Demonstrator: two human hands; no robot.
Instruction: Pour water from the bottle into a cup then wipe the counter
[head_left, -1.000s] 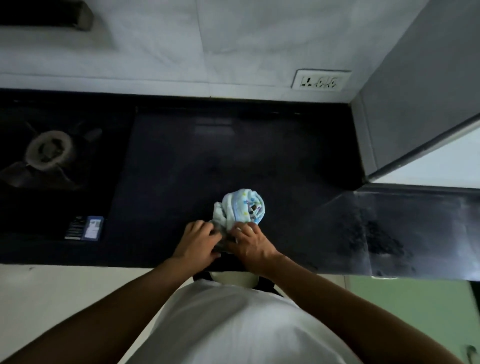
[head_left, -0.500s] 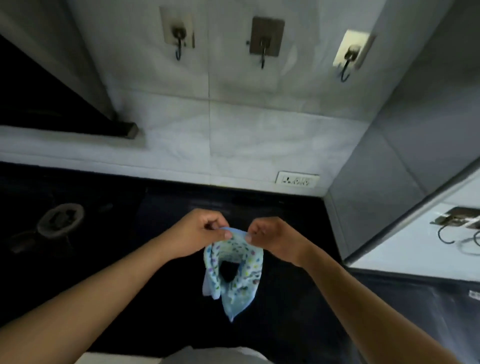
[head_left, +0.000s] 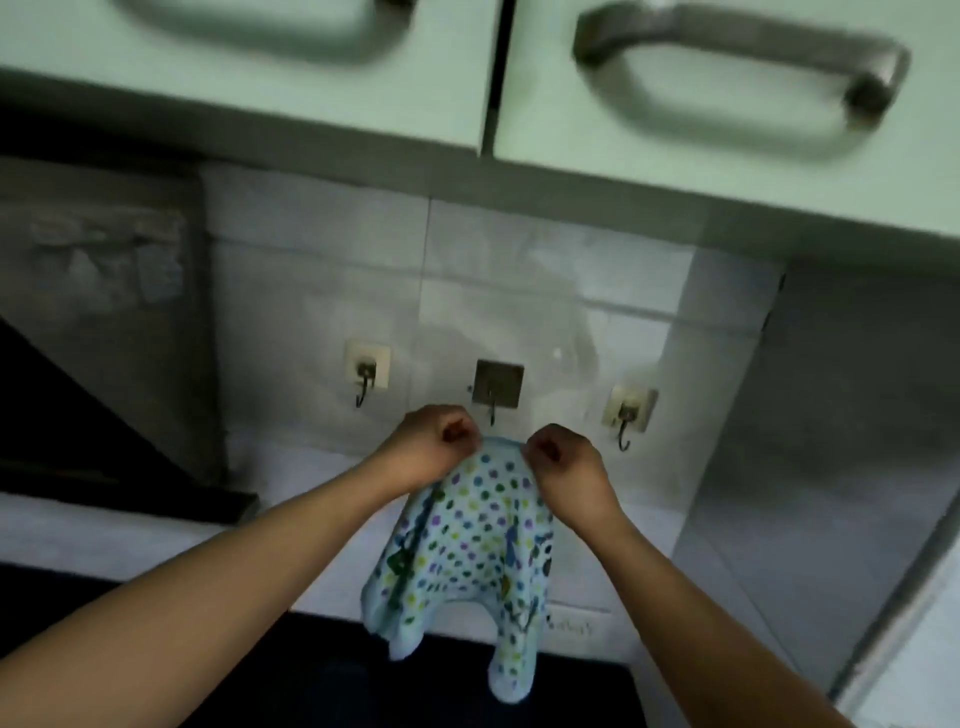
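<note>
A light-blue cloth with coloured dots (head_left: 467, 551) hangs in the air in front of the tiled wall. My left hand (head_left: 434, 444) and my right hand (head_left: 563, 462) each pinch its top edge, a short gap between them. The cloth's top edge sits just below the middle wall hook (head_left: 493, 402). Its lower corners dangle over the dark counter (head_left: 322, 675). No bottle or cup is in view.
Three hooks are on the wall: a left hook (head_left: 365, 382), the middle one, and a right hook (head_left: 626, 421). Pale green cabinet doors with metal handles (head_left: 737, 57) hang overhead. A socket (head_left: 569, 626) sits low on the wall. A side wall (head_left: 831, 415) closes the right.
Both hands have lifted the cloth from the counter up to the wall hooks. The cloth has unfolded and hangs spread out. My view has tilted upward to the cabinets.
</note>
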